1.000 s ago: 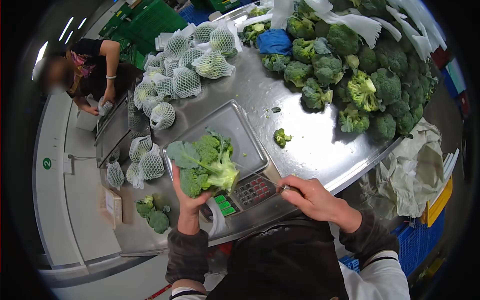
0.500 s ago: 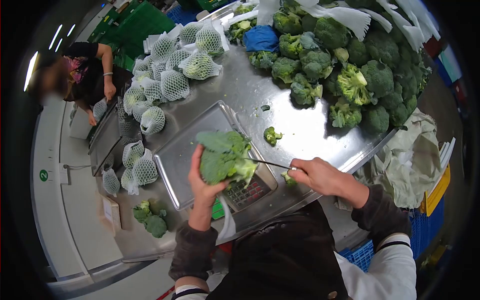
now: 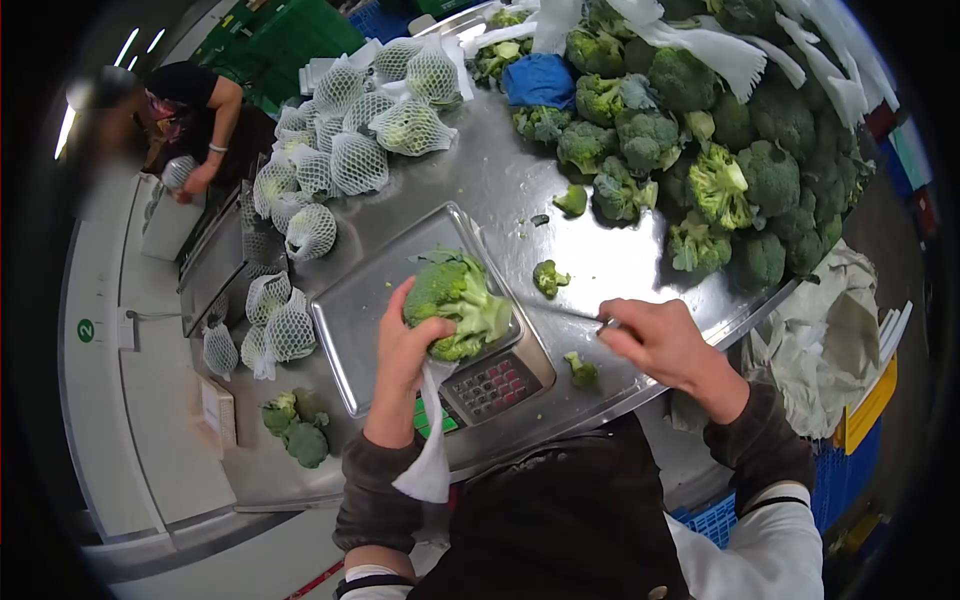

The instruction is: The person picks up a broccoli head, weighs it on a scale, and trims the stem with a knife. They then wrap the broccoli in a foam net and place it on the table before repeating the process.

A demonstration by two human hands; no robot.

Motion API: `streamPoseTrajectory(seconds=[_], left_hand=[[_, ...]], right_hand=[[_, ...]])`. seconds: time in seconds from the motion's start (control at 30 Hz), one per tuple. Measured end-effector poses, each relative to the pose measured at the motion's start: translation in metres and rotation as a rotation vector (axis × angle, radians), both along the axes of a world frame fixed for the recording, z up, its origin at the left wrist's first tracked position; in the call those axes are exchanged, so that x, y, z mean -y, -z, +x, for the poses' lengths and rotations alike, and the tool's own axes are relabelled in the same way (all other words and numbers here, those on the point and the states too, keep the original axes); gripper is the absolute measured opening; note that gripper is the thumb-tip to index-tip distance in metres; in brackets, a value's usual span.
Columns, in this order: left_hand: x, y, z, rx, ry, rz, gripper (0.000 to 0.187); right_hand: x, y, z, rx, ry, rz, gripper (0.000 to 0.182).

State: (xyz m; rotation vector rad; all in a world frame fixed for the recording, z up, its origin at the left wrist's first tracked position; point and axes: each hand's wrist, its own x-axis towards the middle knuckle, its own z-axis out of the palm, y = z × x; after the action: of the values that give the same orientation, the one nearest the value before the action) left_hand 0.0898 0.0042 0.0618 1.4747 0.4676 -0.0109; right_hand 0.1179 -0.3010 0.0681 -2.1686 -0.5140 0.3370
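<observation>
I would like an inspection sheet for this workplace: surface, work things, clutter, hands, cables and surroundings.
Surface: metal table, shiny, with small green bits on it.
Work things: broccoli head held over the scale; knife beside it.
Clutter: three loose broccoli pieces, one near the knife, one near the table edge, one by the large pile; white strip hanging below the left hand.
Hands: left hand holds the broccoli head; right hand grips the knife handle.
Cables: one thin cable by the left wall; its far end cannot be followed.
Surroundings: netted broccoli at the upper left; co-worker beyond it; green crates behind.
</observation>
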Motion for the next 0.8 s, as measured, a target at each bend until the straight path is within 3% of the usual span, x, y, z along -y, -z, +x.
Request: streamPoseTrajectory(seconds=[0.07,0.23,0.47,0.63,0.77,0.8], left_hand=[[0.0,0.001,-0.001,-0.044,0.029,0.021,0.073],[-0.001,-0.003,-0.007,-0.083,0.053,0.065,0.07],[-0.006,0.005,-0.008,-0.036,0.046,0.453,0.067],[-0.026,0.002,-0.007,-0.11,0.189,0.618,0.07],[-0.026,0.003,-0.007,-0.152,0.227,0.522,0.071],[-0.03,0.007,-0.008,-0.143,0.236,0.447,0.07]], right_hand=[[-0.006,-0.003,-0.002,0.388,-0.228,-0.143,0.026],[-0.014,0.006,0.0,0.436,-0.258,-0.254,0.027],[-0.031,0.042,-0.018,0.516,-0.077,-0.259,0.026],[-0.031,0.03,-0.012,0.592,-0.201,-0.315,0.027],[-0.024,0.034,-0.006,0.613,-0.229,-0.309,0.026],[-0.012,0.064,-0.002,0.496,-0.043,-0.301,0.025]])
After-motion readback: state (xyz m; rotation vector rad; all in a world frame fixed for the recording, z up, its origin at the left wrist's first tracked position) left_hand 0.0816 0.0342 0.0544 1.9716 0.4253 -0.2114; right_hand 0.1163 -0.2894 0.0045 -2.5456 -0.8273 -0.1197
